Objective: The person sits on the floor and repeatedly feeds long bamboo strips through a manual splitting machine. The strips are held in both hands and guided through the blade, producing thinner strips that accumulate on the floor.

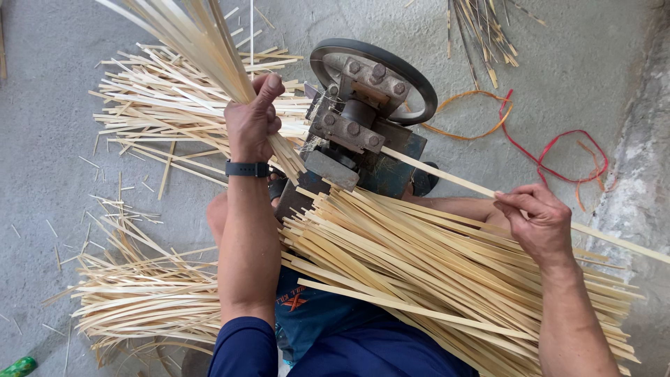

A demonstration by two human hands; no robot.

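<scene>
The left hand [252, 119] clenches a bamboo strip bundle [199, 42] upright, while the right hand [539, 220] pinches a single strip [447, 176] feeding the splitting machine [363, 119] on the concrete floor [42, 139].

**Grey concrete floor, daylit**

Rough grey concrete floor [56, 209] throughout, lit evenly by soft daylight. Paler, crumbly raised edge [638, 188] along the right. Scattered with pale splinters [91, 164]; loops of red and orange cord [551, 150] lying upper right. Small green object [17, 366] at bottom left corner.
</scene>
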